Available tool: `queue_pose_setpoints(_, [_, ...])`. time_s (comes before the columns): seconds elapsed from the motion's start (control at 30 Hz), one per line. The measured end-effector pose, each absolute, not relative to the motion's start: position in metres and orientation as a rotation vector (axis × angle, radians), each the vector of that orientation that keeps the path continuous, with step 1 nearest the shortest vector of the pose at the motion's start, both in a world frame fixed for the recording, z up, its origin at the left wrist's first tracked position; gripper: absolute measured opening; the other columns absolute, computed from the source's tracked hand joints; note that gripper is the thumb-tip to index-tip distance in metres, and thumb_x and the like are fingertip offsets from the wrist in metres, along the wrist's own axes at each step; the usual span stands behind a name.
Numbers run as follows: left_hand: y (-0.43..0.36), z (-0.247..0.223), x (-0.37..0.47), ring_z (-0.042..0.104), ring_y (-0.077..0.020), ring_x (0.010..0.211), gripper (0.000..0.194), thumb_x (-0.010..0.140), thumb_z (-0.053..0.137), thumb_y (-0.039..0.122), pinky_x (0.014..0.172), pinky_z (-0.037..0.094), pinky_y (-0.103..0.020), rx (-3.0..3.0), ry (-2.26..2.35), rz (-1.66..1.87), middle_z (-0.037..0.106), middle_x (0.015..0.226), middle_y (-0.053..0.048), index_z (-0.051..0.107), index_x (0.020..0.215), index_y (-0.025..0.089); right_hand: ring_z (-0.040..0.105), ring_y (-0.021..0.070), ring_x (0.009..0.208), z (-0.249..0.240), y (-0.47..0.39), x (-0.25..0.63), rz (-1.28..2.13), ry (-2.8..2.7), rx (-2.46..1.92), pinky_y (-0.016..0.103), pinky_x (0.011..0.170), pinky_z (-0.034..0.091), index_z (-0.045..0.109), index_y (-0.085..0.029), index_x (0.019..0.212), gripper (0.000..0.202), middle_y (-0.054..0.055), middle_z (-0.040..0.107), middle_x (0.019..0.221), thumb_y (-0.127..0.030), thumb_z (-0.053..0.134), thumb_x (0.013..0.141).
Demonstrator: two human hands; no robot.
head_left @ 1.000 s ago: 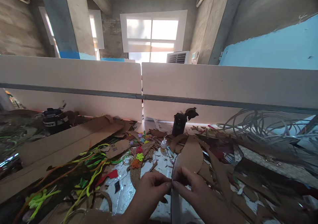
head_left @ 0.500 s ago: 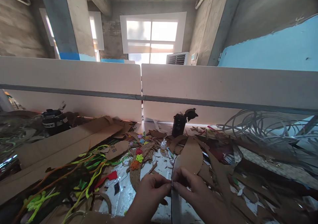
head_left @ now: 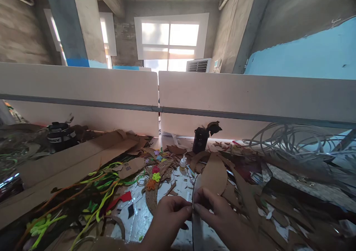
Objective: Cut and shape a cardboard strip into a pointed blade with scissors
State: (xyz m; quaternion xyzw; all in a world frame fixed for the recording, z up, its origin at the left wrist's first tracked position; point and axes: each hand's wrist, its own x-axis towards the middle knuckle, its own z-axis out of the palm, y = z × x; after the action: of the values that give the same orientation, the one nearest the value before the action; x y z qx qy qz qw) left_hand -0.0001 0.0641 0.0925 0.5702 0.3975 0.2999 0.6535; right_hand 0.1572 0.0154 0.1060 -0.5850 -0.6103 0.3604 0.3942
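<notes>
A long, narrow grey strip with a dark edge [head_left: 197, 225] runs upright through the lower middle of the view. My left hand [head_left: 174, 215] pinches at its dark left edge, thumb and forefinger together. My right hand [head_left: 213, 210] is closed on the strip just across from the left fingertips, the thumb near the edge. Anything small between the fingertips is too tiny to make out. Beyond the hands are a leaf-shaped brown cardboard piece [head_left: 215, 175] and a small white-capped glue bottle [head_left: 183, 163]. Crocheted-looking flowers [head_left: 156, 177] lie to the left on a braided brown piece.
Green and orange fuzzy stems [head_left: 104, 180] and long cardboard [head_left: 75, 158] lie left. A black open-lidded container [head_left: 200, 139] stands behind. Cardboard scraps and coiled clear tubing [head_left: 280, 141] fill the right. A white partition [head_left: 250, 95] borders the back.
</notes>
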Motion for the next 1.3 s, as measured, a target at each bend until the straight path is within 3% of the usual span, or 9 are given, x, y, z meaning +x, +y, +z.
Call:
queue_pose_setpoints(0.57, [0.063,0.095,0.001,0.057,-0.0175,0.063,0.025,0.064,0.063,0.036,0.057,0.044,-0.027,1.320,0.930,0.681,0.064,0.063,-0.003,0.073,0.066,0.012,0.048,0.0164,0.072,0.103,0.018,0.158,0.947,-1.525,-1.426,0.028,0.065,0.038,0.053,-0.020,0.078,0.007,-0.002,0.052,0.074,-0.023,0.055,0.083])
queue_pose_setpoints(1.03, [0.063,0.090,0.003,0.058,-0.0181,0.068,0.035,0.063,0.067,0.044,0.054,0.040,-0.025,1.217,0.937,0.676,0.063,0.070,-0.004,0.069,0.075,0.011,0.049,0.0163,0.077,0.098,0.017,0.166,1.022,-1.473,-1.346,0.027,0.068,0.039,0.056,-0.019,0.083,0.007,-0.002,0.053,0.078,-0.026,0.059,0.086])
queue_pose_setpoints(1.3, [0.058,0.086,0.007,0.059,-0.0158,0.068,0.039,0.067,0.068,0.053,0.047,0.041,-0.021,1.095,0.782,0.652,0.053,0.077,0.003,0.049,0.078,0.021,0.050,0.0170,0.076,0.094,0.022,0.165,1.042,-1.426,-1.337,0.028,0.068,0.039,0.055,-0.019,0.081,0.012,-0.001,0.054,0.077,-0.028,0.061,0.084])
